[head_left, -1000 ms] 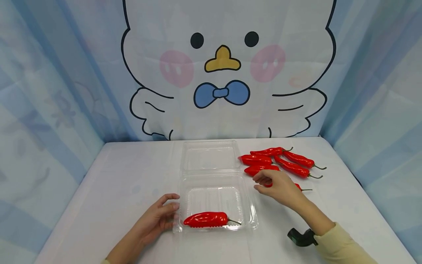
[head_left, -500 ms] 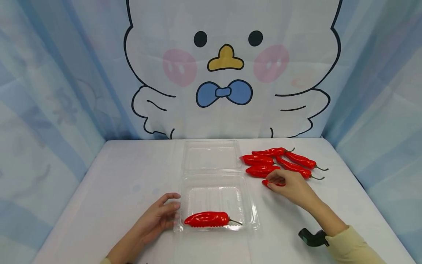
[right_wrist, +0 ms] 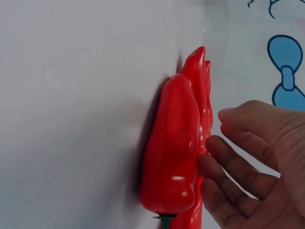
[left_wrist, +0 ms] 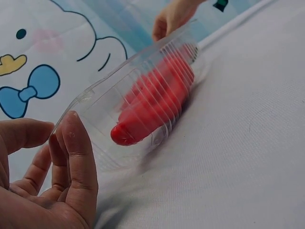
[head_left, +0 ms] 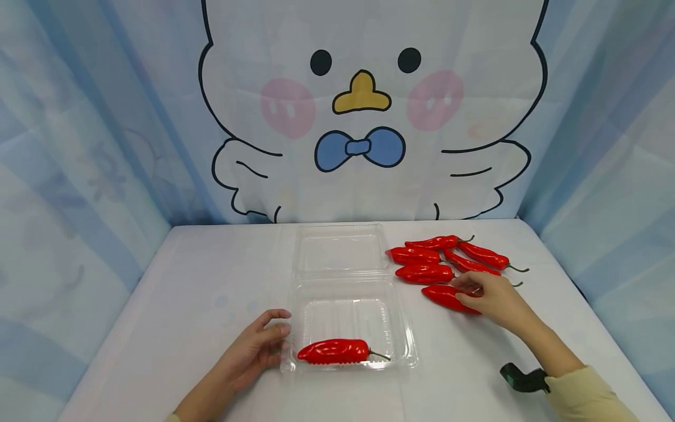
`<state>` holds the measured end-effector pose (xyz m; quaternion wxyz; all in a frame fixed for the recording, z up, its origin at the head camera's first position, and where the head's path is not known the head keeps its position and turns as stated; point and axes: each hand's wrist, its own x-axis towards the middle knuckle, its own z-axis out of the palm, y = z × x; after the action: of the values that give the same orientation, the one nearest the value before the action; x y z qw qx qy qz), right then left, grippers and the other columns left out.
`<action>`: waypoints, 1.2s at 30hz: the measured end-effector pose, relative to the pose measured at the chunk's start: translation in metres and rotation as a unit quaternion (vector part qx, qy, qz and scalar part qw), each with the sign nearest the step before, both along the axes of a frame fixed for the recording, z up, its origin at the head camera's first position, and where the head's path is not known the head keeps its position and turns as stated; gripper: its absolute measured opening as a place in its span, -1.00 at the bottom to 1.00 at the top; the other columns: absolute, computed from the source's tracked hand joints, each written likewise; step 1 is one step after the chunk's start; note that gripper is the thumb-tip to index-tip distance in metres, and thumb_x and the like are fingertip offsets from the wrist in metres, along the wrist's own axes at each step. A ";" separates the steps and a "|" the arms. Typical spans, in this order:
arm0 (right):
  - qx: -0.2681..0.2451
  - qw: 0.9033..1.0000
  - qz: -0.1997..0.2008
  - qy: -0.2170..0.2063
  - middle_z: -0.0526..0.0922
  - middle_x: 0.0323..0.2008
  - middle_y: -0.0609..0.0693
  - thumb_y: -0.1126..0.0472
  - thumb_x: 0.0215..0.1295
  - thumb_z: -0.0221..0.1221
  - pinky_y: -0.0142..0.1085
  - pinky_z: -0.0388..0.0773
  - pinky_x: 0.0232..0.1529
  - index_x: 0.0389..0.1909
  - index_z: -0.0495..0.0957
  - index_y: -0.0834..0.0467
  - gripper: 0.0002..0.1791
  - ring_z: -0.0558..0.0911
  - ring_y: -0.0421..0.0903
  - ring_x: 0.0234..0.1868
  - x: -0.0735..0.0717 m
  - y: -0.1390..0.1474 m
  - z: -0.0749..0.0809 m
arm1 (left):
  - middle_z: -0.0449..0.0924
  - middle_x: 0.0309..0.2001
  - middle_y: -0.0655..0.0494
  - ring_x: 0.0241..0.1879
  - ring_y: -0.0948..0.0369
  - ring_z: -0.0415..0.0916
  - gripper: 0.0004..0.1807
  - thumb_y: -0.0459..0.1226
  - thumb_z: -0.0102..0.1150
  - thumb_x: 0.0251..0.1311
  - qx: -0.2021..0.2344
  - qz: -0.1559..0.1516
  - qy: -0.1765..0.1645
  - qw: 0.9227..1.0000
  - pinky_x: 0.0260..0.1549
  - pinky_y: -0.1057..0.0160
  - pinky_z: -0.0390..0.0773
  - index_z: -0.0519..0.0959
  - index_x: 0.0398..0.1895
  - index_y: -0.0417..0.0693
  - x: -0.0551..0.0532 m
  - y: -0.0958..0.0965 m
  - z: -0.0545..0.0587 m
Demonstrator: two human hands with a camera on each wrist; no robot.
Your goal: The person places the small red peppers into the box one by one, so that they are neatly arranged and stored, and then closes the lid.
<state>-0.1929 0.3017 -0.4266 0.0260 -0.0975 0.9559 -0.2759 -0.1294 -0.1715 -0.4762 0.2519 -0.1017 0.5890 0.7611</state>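
Note:
My left hand (head_left: 257,349) pinches the left rim of a clear plastic clamshell container (head_left: 407,337) between thumb and finger, plain in the left wrist view. One red chili pepper (head_left: 334,351) lies along the near side of its base, stem to the right. To the right, my right hand (head_left: 495,298) hovers over the stem end of the nearest loose chili pepper (head_left: 442,296). In the right wrist view the fingers are loosely bent and spread, fingertips beside that pepper (right_wrist: 171,148) and not wrapped round it. Its stem is hidden by the hand in the head view.
The container's lid (head_left: 340,249) lies folded back toward the far edge. Several more red peppers (head_left: 424,274) sit in a cluster at the back right of the white table (head_left: 221,269). A printed curtain (head_left: 358,187) hangs behind the table.
My right hand has moved rightward along the nearest pepper, uncovering its tip and body. The left hand keeps its place at the container. The view has shifted slightly.

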 end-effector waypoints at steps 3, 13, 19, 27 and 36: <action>0.007 1.000 -0.004 -0.009 0.72 -0.04 0.21 0.22 0.19 0.45 -0.05 0.76 -0.15 0.06 0.66 0.23 -0.59 0.66 0.18 -0.02 0.001 0.006 -0.002 | 0.51 -0.30 0.19 -0.35 0.30 0.51 -0.61 -0.24 0.15 0.46 0.001 0.000 0.001 1.000 -0.38 0.38 0.62 0.32 0.25 0.03 0.001 0.000 0.000; 0.025 1.000 -0.011 -0.009 0.66 0.08 0.29 0.19 0.21 0.44 0.16 0.68 0.02 0.11 0.63 0.23 -0.54 0.60 0.29 0.09 -0.001 0.022 -0.012 | 0.51 -0.31 0.21 -0.34 0.30 0.51 -0.63 -0.25 0.14 0.46 0.012 -0.001 0.005 1.000 -0.37 0.39 0.61 0.33 0.24 0.04 0.000 -0.001 -0.001; 0.024 0.999 -0.014 -0.016 0.65 0.09 0.29 0.17 0.18 0.47 0.15 0.69 0.00 0.12 0.62 0.22 -0.51 0.59 0.31 0.10 -0.001 0.026 -0.017 | 0.52 -0.33 0.21 -0.36 0.31 0.52 -0.65 -0.27 0.15 0.45 0.012 0.004 0.001 1.000 -0.38 0.39 0.61 0.34 0.21 0.04 0.001 0.000 -0.001; 0.024 1.000 -0.012 0.000 0.63 0.11 0.31 0.20 0.15 0.48 0.21 0.66 0.03 0.10 0.63 0.19 -0.51 0.58 0.29 0.08 -0.001 0.027 -0.023 | 0.52 -0.33 0.20 -0.37 0.31 0.51 -0.65 -0.27 0.15 0.45 0.017 0.007 -0.008 1.000 -0.38 0.40 0.61 0.35 0.22 0.04 0.000 0.001 0.000; 0.027 0.999 -0.017 0.021 0.61 0.10 0.31 0.22 0.10 0.51 0.16 0.69 -0.01 0.08 0.64 0.19 -0.51 0.59 0.24 0.05 -0.001 0.025 -0.027 | 0.52 -0.34 0.21 -0.37 0.31 0.51 -0.68 -0.27 0.16 0.45 0.029 0.002 -0.010 1.000 -0.37 0.40 0.62 0.37 0.19 0.07 0.000 0.000 0.000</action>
<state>-0.1938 0.3269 -0.4535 0.0039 -0.0862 0.9648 -0.2486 -0.1291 -0.1713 -0.4766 0.2595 -0.1030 0.5636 0.7774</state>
